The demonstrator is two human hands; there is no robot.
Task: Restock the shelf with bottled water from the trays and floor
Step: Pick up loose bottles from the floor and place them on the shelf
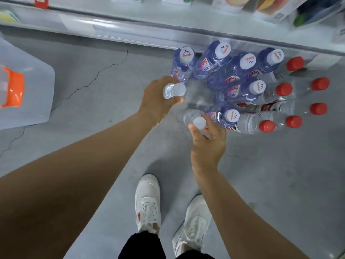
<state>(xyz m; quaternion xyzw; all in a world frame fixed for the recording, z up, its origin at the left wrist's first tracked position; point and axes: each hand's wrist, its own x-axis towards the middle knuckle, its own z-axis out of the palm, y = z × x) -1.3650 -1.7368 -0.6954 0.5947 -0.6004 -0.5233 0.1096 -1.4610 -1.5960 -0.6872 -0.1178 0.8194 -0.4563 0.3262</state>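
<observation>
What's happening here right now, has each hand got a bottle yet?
A person stands over a cluster of water bottles on the grey floor, beside the foot of the shelf. The left hand grips a clear bottle just below its white cap. The right hand has its fingers around the cap of a second clear bottle. The blue bottles and red-capped bottles are untouched on the floor. Whether either held bottle is off the floor is unclear.

Both bare arms stretch downward. The left hand (157,99) grips a clear bottle (172,90) at its neck; the right hand (207,144) pinches a second bottle (193,117) by its cap.
</observation>
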